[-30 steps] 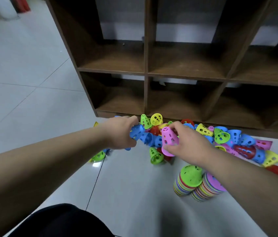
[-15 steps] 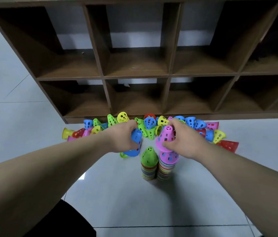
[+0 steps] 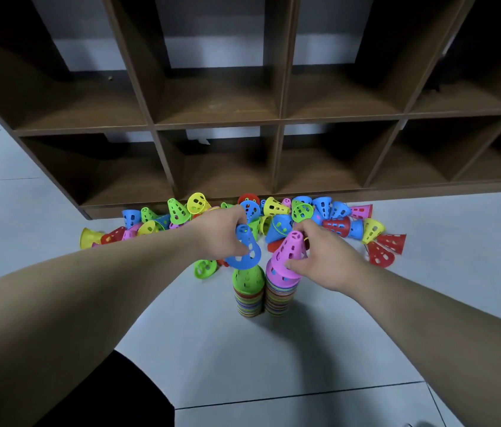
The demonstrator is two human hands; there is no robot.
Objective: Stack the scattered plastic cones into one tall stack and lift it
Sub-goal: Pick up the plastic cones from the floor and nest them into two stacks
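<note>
- the cones are small plastic ones with a flat cut-off tip, a flared rim and holes punched through the walls, in blue, green, yellow, red and pink
- two stacks stand upright on the floor (image 3: 243,359), touching side by side: the left stack (image 3: 249,300) topped by a green cone, the right stack (image 3: 278,300) topped by a pink one, both showing bands of many-coloured rims below
- the left hand (image 3: 221,232) pinches one blue cone (image 3: 247,241) near its tip, holding it tilted just over the green top; whether they touch cannot be told
- the right hand (image 3: 326,257) pinches one pink cone (image 3: 289,252), thumb at the rim and fingers curled near the tip, with the cone partly over the pink top of the right stack
- the loose cones (image 3: 276,208) lie in one band behind the hands, too overlapped to count
- one green cone (image 3: 205,268) lies on its side just left of the stacks, and two red cones (image 3: 380,257) lie at the right end
- a dark wooden shelf (image 3: 218,118) of open compartments stands right behind the band
- dark clothing (image 3: 119,396) shows at lower left
</note>
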